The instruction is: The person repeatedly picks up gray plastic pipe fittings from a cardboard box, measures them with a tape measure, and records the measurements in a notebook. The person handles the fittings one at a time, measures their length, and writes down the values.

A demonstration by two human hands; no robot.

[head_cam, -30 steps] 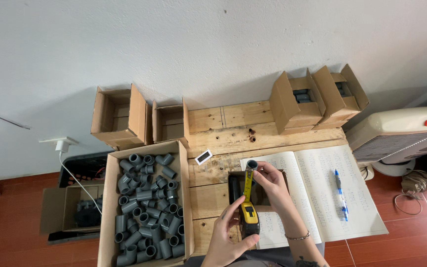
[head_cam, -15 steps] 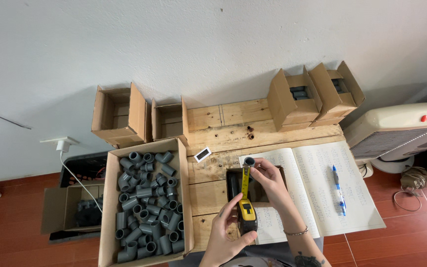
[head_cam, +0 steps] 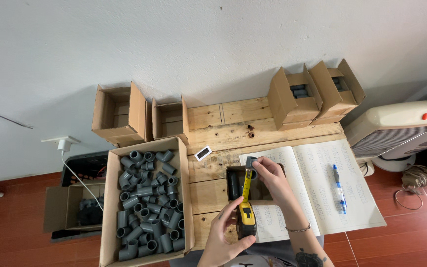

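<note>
My left hand [head_cam: 223, 237] grips a yellow and black tape measure [head_cam: 246, 221] near the table's front edge. Its yellow blade [head_cam: 246, 185] runs up to a grey pipe fitting [head_cam: 251, 162] that my right hand [head_cam: 268, 175] pinches together with the blade's tip. Both are held over a small dark open box [head_cam: 235, 185] that lies on an open notebook [head_cam: 322, 190].
A large cardboard box [head_cam: 110, 207] full of several grey pipe fittings [head_cam: 147, 202] stands at the left. Open cardboard boxes [head_cam: 119, 113] line the back of the wooden table [head_cam: 223, 123], two more [head_cam: 312, 94] at the right. A blue pen [head_cam: 338, 187] lies on the notebook. A fan heater [head_cam: 401, 128] stands at the right.
My right hand with the fitting and blade tip has shifted slightly left and up, drawing the blade a little longer. The left hand keeps the tape case in place.
</note>
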